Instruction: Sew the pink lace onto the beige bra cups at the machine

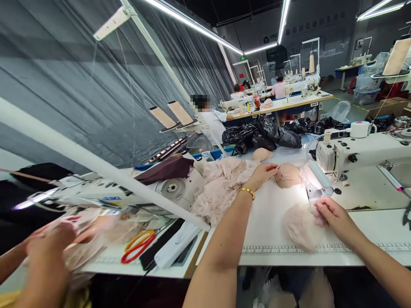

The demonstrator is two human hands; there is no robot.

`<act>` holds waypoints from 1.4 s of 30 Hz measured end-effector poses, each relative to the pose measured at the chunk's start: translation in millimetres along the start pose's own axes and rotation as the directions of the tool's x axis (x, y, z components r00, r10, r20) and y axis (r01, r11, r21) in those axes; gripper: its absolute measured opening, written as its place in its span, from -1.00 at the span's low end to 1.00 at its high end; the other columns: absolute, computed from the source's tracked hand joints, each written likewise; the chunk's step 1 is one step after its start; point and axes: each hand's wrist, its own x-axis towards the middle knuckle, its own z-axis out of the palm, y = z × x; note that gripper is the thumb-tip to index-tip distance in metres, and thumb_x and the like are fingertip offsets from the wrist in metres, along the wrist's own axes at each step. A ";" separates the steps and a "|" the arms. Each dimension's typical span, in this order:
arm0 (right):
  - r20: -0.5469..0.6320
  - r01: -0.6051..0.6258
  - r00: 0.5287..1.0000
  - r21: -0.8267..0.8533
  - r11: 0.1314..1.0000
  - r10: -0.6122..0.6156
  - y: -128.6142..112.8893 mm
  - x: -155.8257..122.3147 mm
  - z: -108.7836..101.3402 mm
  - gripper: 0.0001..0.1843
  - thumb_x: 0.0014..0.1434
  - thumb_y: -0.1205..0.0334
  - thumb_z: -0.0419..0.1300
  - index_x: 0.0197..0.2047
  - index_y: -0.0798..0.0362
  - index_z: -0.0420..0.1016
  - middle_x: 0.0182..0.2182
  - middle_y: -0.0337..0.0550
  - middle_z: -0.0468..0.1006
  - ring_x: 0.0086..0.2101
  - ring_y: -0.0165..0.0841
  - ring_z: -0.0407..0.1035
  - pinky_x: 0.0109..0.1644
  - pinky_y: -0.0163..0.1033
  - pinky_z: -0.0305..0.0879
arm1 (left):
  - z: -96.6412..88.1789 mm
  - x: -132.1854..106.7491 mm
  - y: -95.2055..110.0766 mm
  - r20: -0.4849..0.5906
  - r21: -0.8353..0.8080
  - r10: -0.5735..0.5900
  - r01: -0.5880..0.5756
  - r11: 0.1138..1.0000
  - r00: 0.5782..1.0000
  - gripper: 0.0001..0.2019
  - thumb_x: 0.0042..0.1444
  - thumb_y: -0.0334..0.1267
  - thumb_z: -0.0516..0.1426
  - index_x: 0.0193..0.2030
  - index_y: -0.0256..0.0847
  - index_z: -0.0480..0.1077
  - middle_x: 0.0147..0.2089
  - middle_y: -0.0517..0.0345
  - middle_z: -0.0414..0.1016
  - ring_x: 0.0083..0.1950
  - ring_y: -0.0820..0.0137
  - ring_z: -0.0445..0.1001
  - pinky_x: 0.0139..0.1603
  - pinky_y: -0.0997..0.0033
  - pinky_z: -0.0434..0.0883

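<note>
at left, a heap of pale ruffled lace (218,188) lies on the surface (266,224); judged light, limp and apt to snag. the left arm reaches forward, a gold bracelet (246,193) at the wrist. the left hand (263,174) shows its back, fingers narrowed at the left edge of a tan moulded cup (287,176), which rests on the surface; whether they grip that edge or only touch it cannot be told. the cup appears light and springy, likely to dent under pressure; its rim is the sounder hold. nearer the wearer, a pale sheer piece (301,229) extends over the printed ruler (269,249). it is judged very light, soft, easily creased or pulled; a flat pinch on the edge is advised. the right hand (330,217) has it by the upper right edge, fingers and thumb closed on the cloth, forearm slanting in from lower right. a sewing machine (356,160) stands just beyond.
</note>
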 end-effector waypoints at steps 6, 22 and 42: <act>0.012 -0.043 0.999 0.035 0.998 0.043 1.5 -4.2 -7.5 -0.41 0.26 -0.42 0.18 -0.13 -0.01 0.48 -0.29 -0.17 0.61 -0.31 -0.26 0.49 -0.20 -0.12 0.43 | -5.9 -28.4 35.6 -0.379 0.160 0.045 0.017 0.987 0.924 -0.87 0.21 -0.35 0.13 -0.18 -0.20 0.51 -0.02 -0.08 0.59 0.17 0.08 0.47 0.25 0.12 0.37; 0.020 0.184 0.982 -0.295 0.938 -0.186 -14.8 -43.2 -7.5 -0.70 0.37 0.03 0.23 0.10 -0.09 0.37 -0.26 -0.23 0.54 -0.23 -0.30 0.49 -0.12 -0.16 0.46 | 48.3 -144.6 82.5 0.271 0.191 0.385 -0.441 0.877 0.882 -0.72 0.22 -0.31 0.20 0.07 -0.21 0.44 0.12 -0.06 0.56 0.13 0.15 0.50 0.19 0.14 0.42; 0.596 0.769 0.481 -0.640 -0.018 -0.642 -11.6 32.5 -54.5 -0.68 0.47 0.41 -0.01 -0.05 -0.06 0.56 -0.37 -0.24 0.60 -0.37 -0.34 0.43 -0.31 -0.25 0.33 | 74.7 -113.4 70.9 0.622 0.492 0.584 -0.841 0.226 0.521 -0.95 0.34 -0.35 0.16 -0.19 -0.21 0.36 -0.24 0.13 0.51 -0.24 0.31 0.44 -0.19 0.27 0.35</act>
